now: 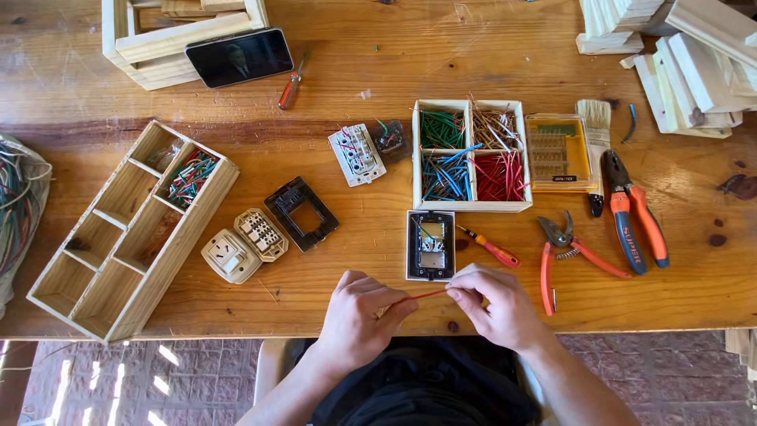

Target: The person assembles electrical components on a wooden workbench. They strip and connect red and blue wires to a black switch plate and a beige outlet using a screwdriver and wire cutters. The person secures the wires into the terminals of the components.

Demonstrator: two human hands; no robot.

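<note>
Hands: at the near edge of the counter (378, 170), the left hand (359, 315) and right hand (497, 304) sit a little apart, each pinched shut on one end of a short red wire (422, 296).
Wire: stretched level between the two hands, just above the wood.
Technique: best done, it seems, with both pinches close to the tips and the strand kept taut.
Just beyond the hands: an opened switch module (430, 245), with a small orange screwdriver (490, 248) to its right.
Farther off: a wooden tray of sorted wires (471, 155); orange cutters (568, 252) beside the right hand.
</note>
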